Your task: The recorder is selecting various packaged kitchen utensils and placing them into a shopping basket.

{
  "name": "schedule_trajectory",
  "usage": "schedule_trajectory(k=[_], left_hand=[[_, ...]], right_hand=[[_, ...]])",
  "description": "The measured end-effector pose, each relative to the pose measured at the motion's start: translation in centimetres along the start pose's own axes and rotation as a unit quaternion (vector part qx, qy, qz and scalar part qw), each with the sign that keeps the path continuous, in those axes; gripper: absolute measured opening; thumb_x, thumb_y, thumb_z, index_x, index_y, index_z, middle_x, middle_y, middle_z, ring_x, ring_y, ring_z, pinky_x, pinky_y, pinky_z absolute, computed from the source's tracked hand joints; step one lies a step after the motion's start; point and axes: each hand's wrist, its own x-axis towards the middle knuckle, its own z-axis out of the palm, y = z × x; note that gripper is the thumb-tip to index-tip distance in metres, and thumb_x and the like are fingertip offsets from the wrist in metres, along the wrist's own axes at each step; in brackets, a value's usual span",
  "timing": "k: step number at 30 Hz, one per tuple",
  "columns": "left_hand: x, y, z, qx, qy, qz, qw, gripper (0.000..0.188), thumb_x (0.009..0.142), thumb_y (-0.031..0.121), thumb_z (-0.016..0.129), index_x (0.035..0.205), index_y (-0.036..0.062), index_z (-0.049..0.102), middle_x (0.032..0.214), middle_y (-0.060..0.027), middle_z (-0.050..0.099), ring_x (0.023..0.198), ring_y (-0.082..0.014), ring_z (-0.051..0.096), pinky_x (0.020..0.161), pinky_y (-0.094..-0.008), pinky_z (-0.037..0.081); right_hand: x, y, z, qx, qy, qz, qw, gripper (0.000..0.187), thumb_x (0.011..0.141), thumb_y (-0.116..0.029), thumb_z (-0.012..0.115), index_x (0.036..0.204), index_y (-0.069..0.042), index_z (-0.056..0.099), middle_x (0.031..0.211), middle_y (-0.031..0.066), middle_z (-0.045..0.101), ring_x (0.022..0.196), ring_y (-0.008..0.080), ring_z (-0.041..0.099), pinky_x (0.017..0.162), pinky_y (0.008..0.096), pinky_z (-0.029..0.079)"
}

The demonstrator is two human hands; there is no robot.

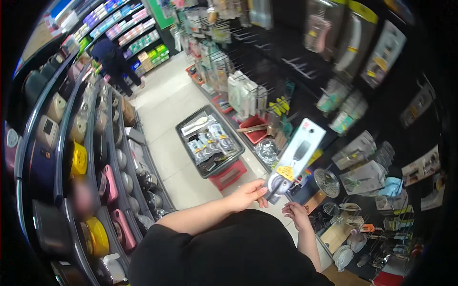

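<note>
"What does the left hand [250, 194] have?"

"It grasps the lower end of a carded package [293, 155], which tilts up and to the right before the dark display wall [281, 50]."

"And the right hand [297, 214]?"

"Released, its fingers loosely bent, just beside the package's lower end."

"Anything else near them?"

"Beyond the left hand, a black crate [228, 164] with smaller packs [204, 147] in it sits over a red container [229, 176] on the tiled floor [167, 143]."
</note>
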Motion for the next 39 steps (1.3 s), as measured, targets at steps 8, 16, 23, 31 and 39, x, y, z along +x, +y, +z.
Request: schedule_trajectory(k=[8,16,23,31,39], left_hand=[[-12.3,-11.5,-19.1,-0.176,0.265,-0.091,0.944,0.022,0.100,0.019,0.041,0.114,0.0036,0.050,0.094,-0.0077,0.062,0.074,-0.0140,0.063,0.064,-0.0237,0.051],[-15.8,-12.1,-28.0,-0.218,0.313,-0.129,0.916,0.023,0.101,0.019,0.040,0.114,0.0025,0.049,0.103,-0.0090,0.061,0.083,-0.0174,0.062,0.073,-0.0281,0.052],[-13.0,-14.7,-30.3,-0.307,0.312,-0.085,0.895,0.017,0.099,0.020,0.046,0.110,0.0085,0.051,0.096,-0.0050,0.060,0.072,-0.0123,0.054,0.065,-0.0261,0.046],[-8.9,-14.5,-34.7,-0.341,0.361,-0.139,0.857,0.011,0.097,0.021,0.051,0.104,0.0126,0.051,0.086,-0.0038,0.062,0.065,-0.0102,0.055,0.057,-0.0219,0.046],[-2.2,-17.1,-39.6,-0.418,0.351,-0.152,0.824,0.020,0.101,0.029,0.038,0.109,0.0116,0.043,0.091,-0.0118,0.066,0.063,-0.0171,0.061,0.054,-0.0251,0.051]], right_hand=[[8.8,4.1,17.6,-0.063,-0.043,0.104,0.992,0.022,0.097,-0.016,0.043,0.107,-0.002,0.056,0.094,0.0096,0.064,0.086,0.0158,0.062,0.073,0.0257,0.049],[15.0,3.2,31.9,-0.154,-0.120,0.171,0.966,0.037,0.098,-0.036,0.045,0.116,-0.004,0.048,0.089,0.0077,0.061,0.083,0.0156,0.061,0.066,0.0269,0.049],[22.5,5.6,35.0,-0.185,-0.087,0.109,0.973,0.023,0.096,-0.023,0.050,0.107,-0.003,0.047,0.070,0.0073,0.058,0.055,0.0146,0.057,0.048,0.0242,0.044],[31.1,3.9,33.6,-0.127,-0.181,0.214,0.951,0.017,0.094,-0.022,0.053,0.095,-0.005,0.055,0.072,0.0035,0.057,0.058,0.0108,0.054,0.051,0.0224,0.045],[36.3,1.1,29.8,-0.109,-0.168,0.238,0.950,0.019,0.093,-0.023,0.051,0.098,-0.006,0.058,0.078,0.0057,0.060,0.067,0.0136,0.059,0.057,0.0255,0.048]])
